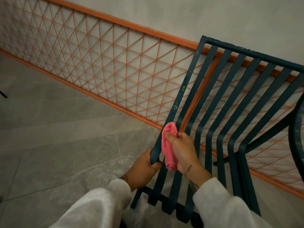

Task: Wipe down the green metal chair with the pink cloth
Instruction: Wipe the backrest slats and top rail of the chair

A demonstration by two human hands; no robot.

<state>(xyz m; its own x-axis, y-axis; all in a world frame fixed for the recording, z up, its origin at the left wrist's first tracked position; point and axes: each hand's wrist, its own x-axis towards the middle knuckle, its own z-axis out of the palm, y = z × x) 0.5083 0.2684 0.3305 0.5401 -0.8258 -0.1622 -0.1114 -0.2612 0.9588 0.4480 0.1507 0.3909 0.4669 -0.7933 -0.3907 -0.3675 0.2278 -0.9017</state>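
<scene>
The green metal chair (230, 99) fills the right half of the view, its long flat slats running from the seat near me up into the backrest. My left hand (143, 170) is wrapped around the outermost left slat, low down. My right hand (182, 150) holds the bunched pink cloth (168, 145) pressed against that same left slat, just above my left hand. Pale specks of dirt show higher up on this slat.
An orange-framed lattice railing (102, 66) runs diagonally along the white wall behind the chair. Grey floor tiles (49, 129) lie to the left. A dark curved metal frame (297, 137) shows at the right edge. Clear plastic sheeting (98, 171) lies under the chair.
</scene>
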